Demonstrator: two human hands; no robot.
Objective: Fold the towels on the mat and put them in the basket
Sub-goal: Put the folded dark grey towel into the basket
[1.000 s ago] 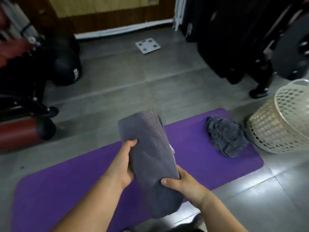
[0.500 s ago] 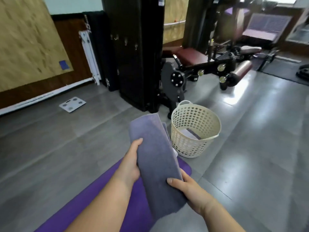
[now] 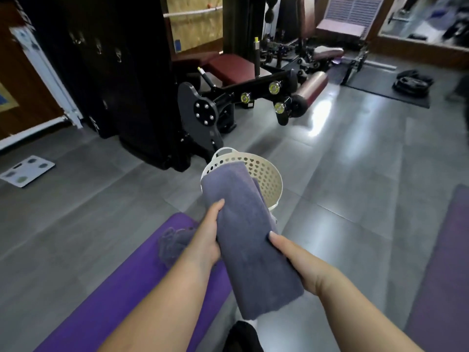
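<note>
A folded grey towel (image 3: 250, 240) is held lengthwise in front of me, its far end over the near rim of the cream perforated basket (image 3: 266, 174). My left hand (image 3: 206, 236) grips its left edge, thumb on top. My right hand (image 3: 295, 257) holds its right edge lower down, thumb on the cloth. The purple mat (image 3: 121, 288) lies on the floor under my left forearm. A second, crumpled grey towel (image 3: 172, 242) lies on the mat's far end, partly hidden by my left wrist.
A black weight machine (image 3: 203, 115) with dark red pads stands right behind the basket. A white bathroom scale (image 3: 26, 170) lies on the grey floor at left. Another dark mat (image 3: 446, 262) runs along the right edge. A black shoe (image 3: 242, 336) shows at the bottom.
My view has swung right and the basket now sits directly behind the towel. Both hands have carried the folded towel forward until its far end overlaps the basket's rim.
</note>
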